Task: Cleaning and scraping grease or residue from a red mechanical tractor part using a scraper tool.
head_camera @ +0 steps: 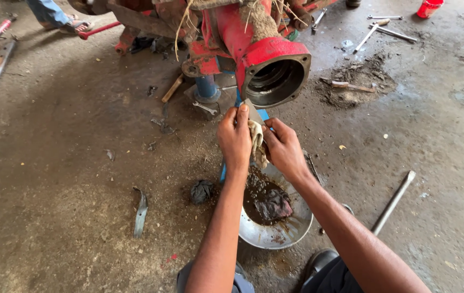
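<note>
My left hand [234,138] grips a flat metal blade [254,114] that points up toward the open mouth of a red machine housing [275,73]. My right hand [282,147] pinches a dirty pale rag [257,142] against the blade, right beside the left hand. Both hands hover above a round metal pan [291,230] on the floor, which holds dark oily sludge and a dark soaked cloth [273,204].
A long steel bar [393,202] lies on the concrete at right. A curved metal strip [140,212] and a dark rag lump [201,191] lie at left. Wrenches [384,30] and a dirt pile [354,81] sit far right. Another person's sandalled foot [74,25] stands far left.
</note>
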